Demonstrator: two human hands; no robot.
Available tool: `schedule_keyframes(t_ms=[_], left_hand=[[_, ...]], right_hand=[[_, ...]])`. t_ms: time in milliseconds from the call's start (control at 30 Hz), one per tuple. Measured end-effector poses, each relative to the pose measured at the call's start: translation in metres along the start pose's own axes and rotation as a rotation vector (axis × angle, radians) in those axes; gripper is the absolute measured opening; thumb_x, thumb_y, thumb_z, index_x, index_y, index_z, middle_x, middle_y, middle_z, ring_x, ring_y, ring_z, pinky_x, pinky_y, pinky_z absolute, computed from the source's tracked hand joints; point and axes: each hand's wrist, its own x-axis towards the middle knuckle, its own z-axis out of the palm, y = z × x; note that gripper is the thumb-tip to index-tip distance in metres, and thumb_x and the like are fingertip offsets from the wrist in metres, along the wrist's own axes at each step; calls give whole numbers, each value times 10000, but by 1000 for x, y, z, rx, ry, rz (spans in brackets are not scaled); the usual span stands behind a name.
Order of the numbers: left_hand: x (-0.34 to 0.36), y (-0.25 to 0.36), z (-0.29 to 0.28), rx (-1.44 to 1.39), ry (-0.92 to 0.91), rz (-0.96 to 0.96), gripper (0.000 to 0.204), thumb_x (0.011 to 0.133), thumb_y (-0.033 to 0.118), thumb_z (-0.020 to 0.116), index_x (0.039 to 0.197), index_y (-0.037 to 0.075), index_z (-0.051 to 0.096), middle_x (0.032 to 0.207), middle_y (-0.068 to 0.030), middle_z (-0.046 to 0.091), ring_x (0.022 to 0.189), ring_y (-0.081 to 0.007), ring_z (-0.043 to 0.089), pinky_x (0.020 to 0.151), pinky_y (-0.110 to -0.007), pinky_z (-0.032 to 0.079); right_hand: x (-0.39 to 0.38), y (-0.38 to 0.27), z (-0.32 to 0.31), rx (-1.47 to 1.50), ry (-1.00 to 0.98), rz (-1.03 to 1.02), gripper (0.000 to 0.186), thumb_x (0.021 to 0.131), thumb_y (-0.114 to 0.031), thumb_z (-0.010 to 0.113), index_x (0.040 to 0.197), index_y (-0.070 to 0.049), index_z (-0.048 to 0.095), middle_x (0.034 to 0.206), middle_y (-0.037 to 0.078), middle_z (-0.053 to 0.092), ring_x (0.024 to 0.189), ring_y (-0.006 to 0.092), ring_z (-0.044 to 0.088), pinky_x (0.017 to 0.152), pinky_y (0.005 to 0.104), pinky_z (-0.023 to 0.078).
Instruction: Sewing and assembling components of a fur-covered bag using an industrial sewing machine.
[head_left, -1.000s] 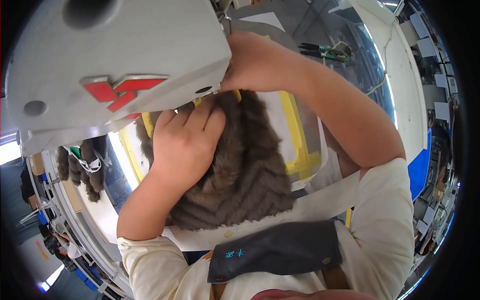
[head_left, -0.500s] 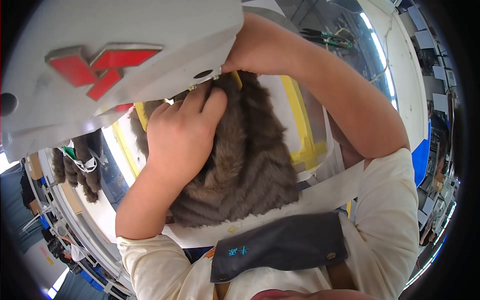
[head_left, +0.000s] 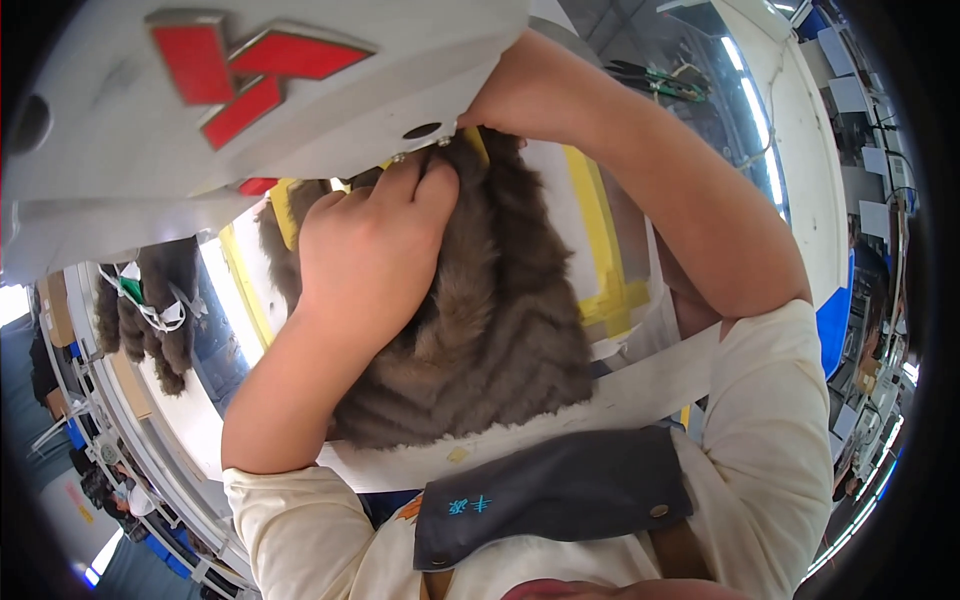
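A brown fur piece hangs over the white table edge toward me and runs up under a grey machine head, which looks like a sewing machine's. My left hand lies on the fur just below the machine's lower edge, its fingers bent and closed on the pile. Their tips are hidden in the fur and beneath the machine. Close by the machine's right end, my right hand reaches to the fur's upper edge. The machine covers most of its fingers.
Yellow tape marks the white work surface on both sides of the fur. Green-handled snips lie at the far right. On the left hangs a bundle of brown fur strips with white ties.
The whole view has shifted a little, so the machine sits slightly farther right and higher. Both hands stay at the fur by the machine, with hardly any movement against it.
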Motion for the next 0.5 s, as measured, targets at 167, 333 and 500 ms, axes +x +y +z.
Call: schedule_keyframes(t_ms=[167,333,500], left_hand=[[0,3,-3,6,-7,-11,95,807,111,637,895,117,602,969,-25,686,613,-175,657,551,-311,501],[-2,7,-8,-4,-90,-50,112,797,103,637,902,113,601,944,-52,670,581,-199,653,509,-330,504],[-2,9,-9,-27,-79,-70,121,795,93,642,906,115,600,865,-52,633,573,-199,655,480,-320,515]], right_hand=[[-7,-11,-6,-13,-52,190,203,757,-150,813,829,-14,680,616,123,639,522,242,636,506,401,520],[-4,1,0,-129,-1,14,188,712,-154,801,802,-29,695,678,150,685,636,306,694,615,422,558],[-4,7,3,-235,47,-68,172,717,-170,766,791,-33,693,760,149,712,739,348,702,691,436,561]])
